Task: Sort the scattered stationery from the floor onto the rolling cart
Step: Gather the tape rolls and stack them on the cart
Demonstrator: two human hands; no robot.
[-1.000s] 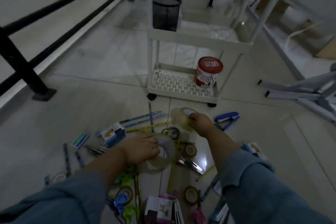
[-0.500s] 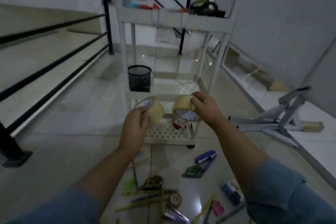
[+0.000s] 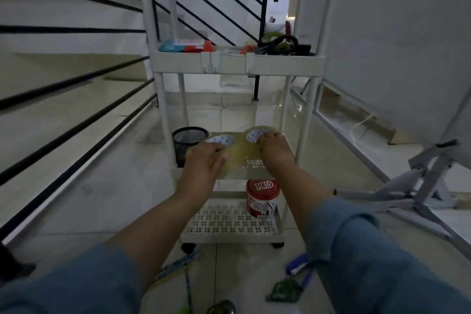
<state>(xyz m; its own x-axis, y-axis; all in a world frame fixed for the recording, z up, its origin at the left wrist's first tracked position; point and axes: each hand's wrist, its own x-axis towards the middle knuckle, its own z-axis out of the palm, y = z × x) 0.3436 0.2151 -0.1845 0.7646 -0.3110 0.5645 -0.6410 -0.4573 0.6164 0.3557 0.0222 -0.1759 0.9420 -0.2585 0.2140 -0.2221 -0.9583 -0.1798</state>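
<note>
A white three-tier rolling cart (image 3: 237, 64) stands in front of me. My left hand (image 3: 204, 160) grips one wide roll of clear packing tape (image 3: 226, 155) over the cart's middle shelf (image 3: 252, 162). My right hand (image 3: 274, 148) grips a second tape roll (image 3: 251, 139) right beside the first; the two rolls touch. A black mesh pen cup (image 3: 187, 141) stands at the left of that shelf. Pencils (image 3: 178, 266), a blue stapler (image 3: 299, 269) and a green tape dispenser (image 3: 283, 292) lie on the floor below my arms.
A red-lidded tub (image 3: 262, 199) sits on the bottom shelf. The top shelf holds a packet (image 3: 186, 46) and scissors (image 3: 279, 43). A black stair railing (image 3: 76, 109) runs along the left. A folded grey metal frame (image 3: 420, 186) lies on the floor at right.
Both hands lifted a tape roll each from the floor and carried them forward over the cart's middle shelf. My view tilted up from the floor to the cart.
</note>
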